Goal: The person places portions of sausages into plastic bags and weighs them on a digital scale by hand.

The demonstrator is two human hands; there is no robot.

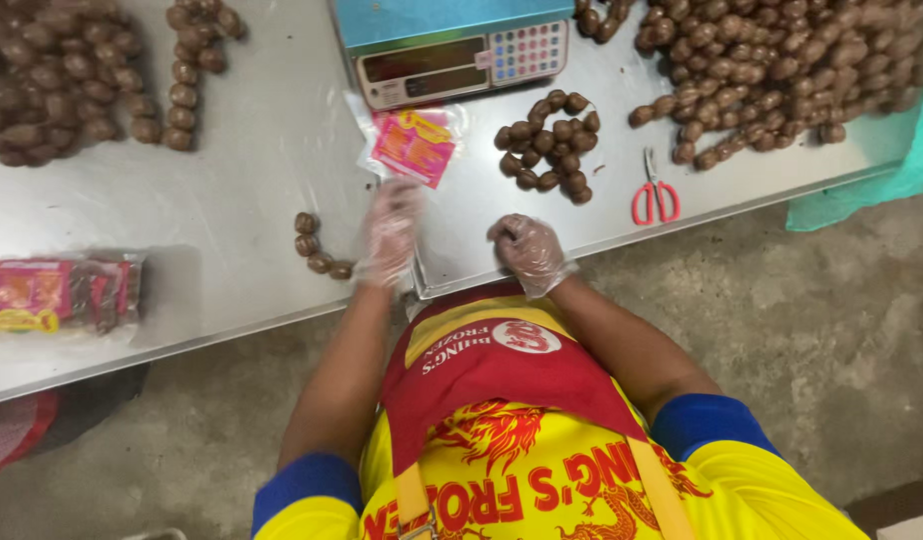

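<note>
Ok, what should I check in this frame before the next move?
1. Gloves on both hands: ok, left hand and right hand both wear clear gloves.
2. Left hand's grip on the pink packet: cannot tell, blurred.
3. Right hand empty: cannot tell, it is curled into a fist.
4. Small pile of brown balls lying just beyond the right hand: ok.
5. Scissors lying apart from both hands: ok.

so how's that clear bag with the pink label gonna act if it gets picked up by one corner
The clear bag looks like thin crinkled film lying flat, so it would probably flop and sag. It seems to be unfilled, so likely very light. The gloved left hand just below it may slip on the glossy plastic.
</note>
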